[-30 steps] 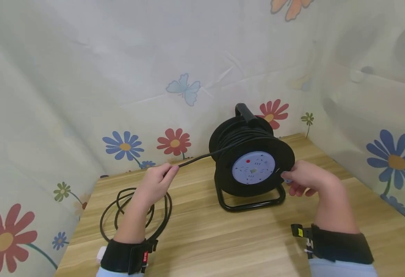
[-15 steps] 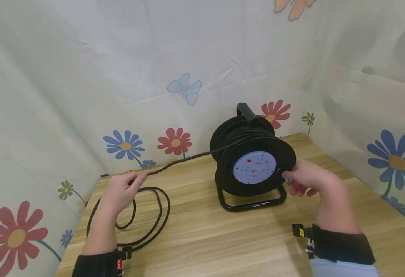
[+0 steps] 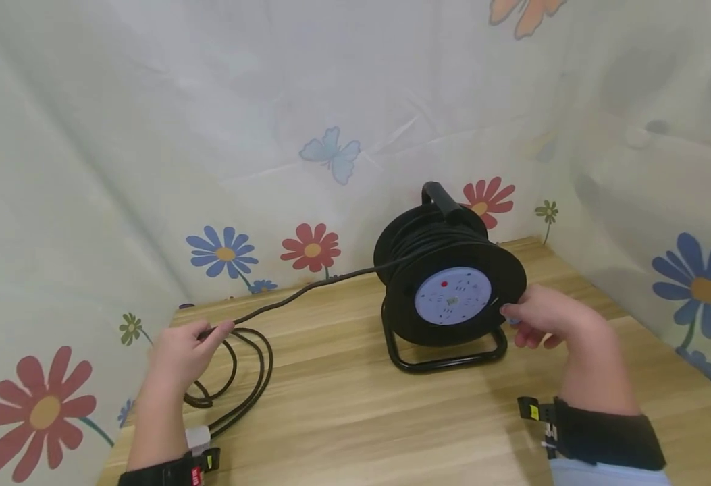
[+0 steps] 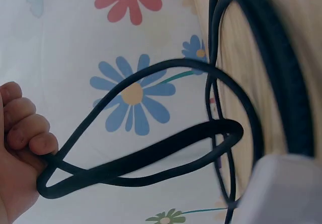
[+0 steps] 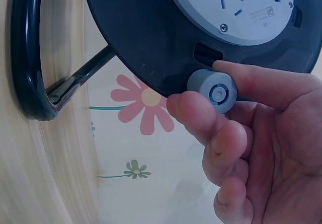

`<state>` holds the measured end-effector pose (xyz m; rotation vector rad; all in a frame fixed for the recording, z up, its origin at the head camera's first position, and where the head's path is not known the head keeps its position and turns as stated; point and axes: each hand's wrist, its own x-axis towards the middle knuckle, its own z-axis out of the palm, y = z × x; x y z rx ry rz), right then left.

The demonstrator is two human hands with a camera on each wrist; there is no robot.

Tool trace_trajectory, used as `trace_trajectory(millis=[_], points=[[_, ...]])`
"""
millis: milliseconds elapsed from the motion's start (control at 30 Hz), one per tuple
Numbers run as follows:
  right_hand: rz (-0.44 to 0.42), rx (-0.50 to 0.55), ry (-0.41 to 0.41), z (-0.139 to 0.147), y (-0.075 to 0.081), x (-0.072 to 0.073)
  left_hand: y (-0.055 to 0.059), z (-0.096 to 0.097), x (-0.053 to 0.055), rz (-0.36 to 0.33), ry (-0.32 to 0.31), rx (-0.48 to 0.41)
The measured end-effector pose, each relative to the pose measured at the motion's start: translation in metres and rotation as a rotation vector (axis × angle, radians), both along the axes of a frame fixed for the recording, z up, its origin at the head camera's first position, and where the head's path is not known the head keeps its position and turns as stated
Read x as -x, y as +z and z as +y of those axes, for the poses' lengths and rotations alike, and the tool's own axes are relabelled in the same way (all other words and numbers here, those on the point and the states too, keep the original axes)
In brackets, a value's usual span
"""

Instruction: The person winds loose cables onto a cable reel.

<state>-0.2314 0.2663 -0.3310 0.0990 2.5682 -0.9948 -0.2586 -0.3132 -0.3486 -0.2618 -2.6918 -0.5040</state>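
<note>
A black cable reel (image 3: 504, 266) with a pale socket plate (image 3: 452, 295) stands on its tubular frame at centre right. My right hand (image 3: 543, 316) pinches the small grey crank knob (image 5: 214, 88) at the reel's lower right edge, thumb and forefinger around it. Off to the left, my left hand (image 3: 181, 354) grips the black cable (image 3: 306, 289), which runs slightly slack from the reel's drum to the fist. Below that hand more cable hangs and lies in loose loops (image 4: 251, 103). A white block (image 4: 282, 194), perhaps the plug, sits beside my left wrist.
The reel and loops are on a wood-grain table (image 3: 343, 418). A flower-printed curtain (image 3: 240, 135) hangs close behind the table and along both sides. The reel's carrying handle (image 3: 442, 201) sticks up at its top.
My left hand has moved left and toward me along the cable, lengthening the span to the reel. The loops on the table have shifted. My right hand stays at the knob.
</note>
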Motion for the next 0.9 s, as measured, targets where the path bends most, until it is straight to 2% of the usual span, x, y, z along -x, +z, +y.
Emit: trace_trajectory(millis=[67, 167, 367, 500, 600, 733, 900], points=[[0.002, -0.005, 0.002, -0.001, 0.000, 0.000, -0.003, 0.002, 0.000, -0.013, 0.015, -0.014], [0.006, -0.021, -0.001, -0.001, 0.003, -0.001, -0.005, 0.006, 0.003, 0.004, 0.018, -0.039], [0.020, -0.056, 0.003, -0.005, 0.008, -0.001, -0.002, 0.010, 0.005, 0.048, -0.012, -0.064], [0.036, -0.100, 0.011, -0.011, 0.009, -0.002, -0.001, 0.012, 0.005, 0.022, -0.028, -0.075], [0.044, -0.135, 0.025, -0.016, 0.008, -0.002, -0.003, 0.015, 0.005, -0.018, -0.012, -0.068], [0.029, -0.161, 0.036, -0.020, 0.005, -0.001, -0.008, 0.019, 0.005, -0.068, 0.012, -0.043], [0.004, -0.178, 0.051, -0.023, 0.000, 0.000, -0.010, 0.029, 0.003, -0.093, 0.015, -0.026]])
